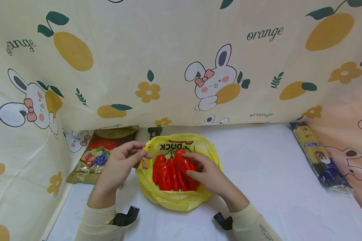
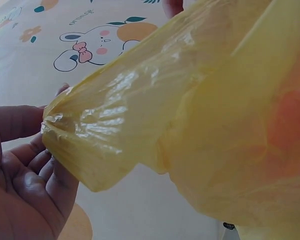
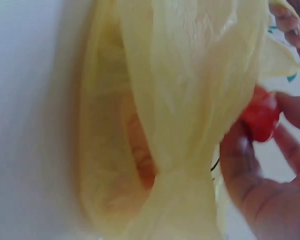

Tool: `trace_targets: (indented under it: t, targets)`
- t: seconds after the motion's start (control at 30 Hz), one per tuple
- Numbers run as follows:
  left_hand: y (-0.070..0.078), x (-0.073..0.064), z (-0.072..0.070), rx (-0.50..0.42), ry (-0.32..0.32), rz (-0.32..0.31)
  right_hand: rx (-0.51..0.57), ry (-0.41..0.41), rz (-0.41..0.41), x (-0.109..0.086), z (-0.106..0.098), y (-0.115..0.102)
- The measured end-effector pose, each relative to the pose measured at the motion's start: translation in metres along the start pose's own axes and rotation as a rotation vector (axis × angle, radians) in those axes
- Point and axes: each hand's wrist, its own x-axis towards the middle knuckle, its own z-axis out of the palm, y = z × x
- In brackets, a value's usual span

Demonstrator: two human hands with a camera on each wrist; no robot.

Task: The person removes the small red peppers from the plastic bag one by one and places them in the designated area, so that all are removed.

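Note:
A yellow plastic bag (image 1: 179,202) lies with its mouth wide, showing several long, glossy red peppers (image 1: 164,177) inside. My left hand (image 1: 120,162) pinches the bag's left rim between thumb and fingers; in the left wrist view the gathered plastic (image 2: 57,122) is stretched taut from the fingertips. With thumb and fingers, my right hand (image 1: 211,174) grips one red pepper (image 1: 183,161) at the bag's right side, above the others. The right wrist view shows the end of that pepper (image 3: 262,117) in the fingers, partly covered by the bag's wall.
Behind my left hand lies a red and gold candy packet (image 1: 110,144). A small black packet (image 1: 154,132) sits behind the bag. Far right, a blue and yellow packet (image 1: 318,154) lies along the printed curtain (image 1: 175,53), which hangs around the white table (image 1: 259,160).

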Motion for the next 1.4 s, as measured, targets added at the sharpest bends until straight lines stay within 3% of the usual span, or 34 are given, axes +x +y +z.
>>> trace_targets:
  t: [0.1,0.2,0.5,0.67,1.03,1.4]
  targets:
    - [0.001,0.000,0.000,0.007,0.001,-0.005,0.161,-0.046,0.032,-0.004,-0.010,0.005]
    - [0.001,0.000,0.000,0.013,0.001,-0.013,0.253,-0.056,0.069,-0.009,-0.017,0.008]
    - [0.001,0.001,0.000,0.015,0.000,-0.020,0.412,-0.092,0.106,-0.018,-0.035,0.024]
    - [0.001,0.001,0.000,0.014,-0.001,-0.022,0.492,-0.094,0.077,-0.025,-0.043,0.034]
    - [0.000,0.000,0.001,0.010,0.001,-0.025,0.434,0.020,0.033,-0.042,-0.058,0.040]
    - [-0.001,0.000,0.003,0.009,0.000,-0.012,0.402,0.106,0.065,-0.059,-0.086,0.065]
